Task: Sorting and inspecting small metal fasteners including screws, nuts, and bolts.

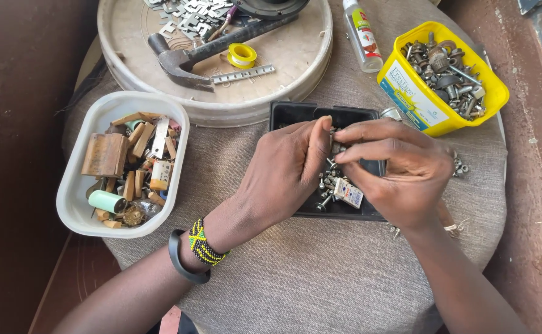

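Observation:
Both my hands are over a black rectangular tray point(296, 111) holding several small screws point(326, 182) and a small white block point(349, 192). My left hand point(283, 170), with a beaded wristband and a black bangle on its wrist, pinches a small metal part point(336, 146) at its fingertips. My right hand point(401, 170) meets it from the right, fingers closed on the same small part above the tray.
A white tub point(76, 198) of wooden bits and a green cylinder sits at left. A round tray point(221, 108) carries a hammer point(187, 59), yellow tape roll point(241, 55) and metal plates. A yellow tub point(407, 93) of bolts and a small bottle point(362, 34) are at right.

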